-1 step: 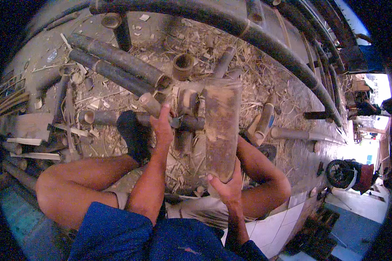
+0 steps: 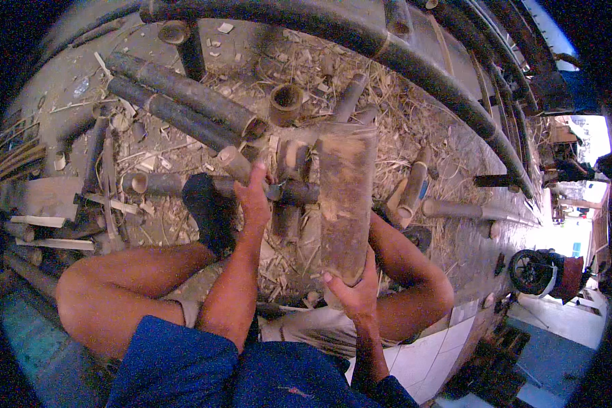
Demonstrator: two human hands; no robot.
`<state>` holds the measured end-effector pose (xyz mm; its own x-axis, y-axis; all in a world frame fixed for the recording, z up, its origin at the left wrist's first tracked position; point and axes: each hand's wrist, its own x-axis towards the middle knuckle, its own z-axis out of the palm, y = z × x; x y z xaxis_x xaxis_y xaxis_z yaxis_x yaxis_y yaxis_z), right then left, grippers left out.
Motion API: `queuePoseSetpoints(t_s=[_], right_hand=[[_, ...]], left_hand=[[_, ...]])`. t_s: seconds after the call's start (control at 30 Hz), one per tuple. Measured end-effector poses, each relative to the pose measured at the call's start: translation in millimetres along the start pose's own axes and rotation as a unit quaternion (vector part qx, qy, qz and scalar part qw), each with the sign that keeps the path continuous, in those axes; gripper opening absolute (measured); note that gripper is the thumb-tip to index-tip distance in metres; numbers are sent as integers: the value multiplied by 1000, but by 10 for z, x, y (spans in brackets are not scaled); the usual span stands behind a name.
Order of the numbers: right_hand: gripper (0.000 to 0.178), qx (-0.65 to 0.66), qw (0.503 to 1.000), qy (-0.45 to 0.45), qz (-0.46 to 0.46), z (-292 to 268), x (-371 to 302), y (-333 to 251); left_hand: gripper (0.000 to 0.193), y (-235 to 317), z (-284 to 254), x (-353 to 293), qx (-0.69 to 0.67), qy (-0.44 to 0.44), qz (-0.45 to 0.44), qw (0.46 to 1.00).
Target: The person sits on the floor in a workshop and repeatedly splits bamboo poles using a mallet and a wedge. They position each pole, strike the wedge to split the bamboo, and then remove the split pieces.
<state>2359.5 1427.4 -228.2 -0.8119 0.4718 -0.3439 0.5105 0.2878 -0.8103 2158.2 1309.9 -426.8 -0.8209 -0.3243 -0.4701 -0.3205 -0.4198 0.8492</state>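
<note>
My left hand point(image 2: 253, 200) is closed round a tool with a thick, pale round wooden handle point(image 2: 234, 162). A small dark metal part point(image 2: 275, 192) shows just past my fingers; the rest of the blade or head is hidden. My right hand point(image 2: 355, 291) grips the near end of a thick brown bamboo section point(image 2: 347, 197), thumb on its near face and fingers behind. The section stands lengthwise away from me, its surface scuffed with lighter patches. Beneath the tool lies a dark bamboo length point(image 2: 299, 191), crossing over another short bamboo piece point(image 2: 288, 221).
Long dark bamboo poles point(image 2: 183, 102) lie at the far left. A short hollow bamboo ring point(image 2: 285, 105) stands ahead. One long pole point(image 2: 360, 39) arches across the far side. Shavings point(image 2: 415, 115) litter the floor. At the right is a parked motorcycle point(image 2: 547, 272).
</note>
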Motion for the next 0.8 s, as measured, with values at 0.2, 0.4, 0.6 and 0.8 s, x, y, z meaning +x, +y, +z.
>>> queuePoseSetpoints(t_s=[0.2,0.4,0.6,0.8], right_hand=[[105,-97,974,-17,-204,-121,520,-860],[103,-170,844,-18,-508,31,1046,-1955],[89,-599,673,-268,-341,205,1199,-2254],[88,-195,748,-106,-626,533,1139,-2627]], left_hand=[[47,-73,-83,-23,79,-15,-14,997],[43,-204,-16,124,45,-55,40,997],[44,-315,-61,158,76,-86,60,992],[45,-384,-92,149,94,-98,67,989]])
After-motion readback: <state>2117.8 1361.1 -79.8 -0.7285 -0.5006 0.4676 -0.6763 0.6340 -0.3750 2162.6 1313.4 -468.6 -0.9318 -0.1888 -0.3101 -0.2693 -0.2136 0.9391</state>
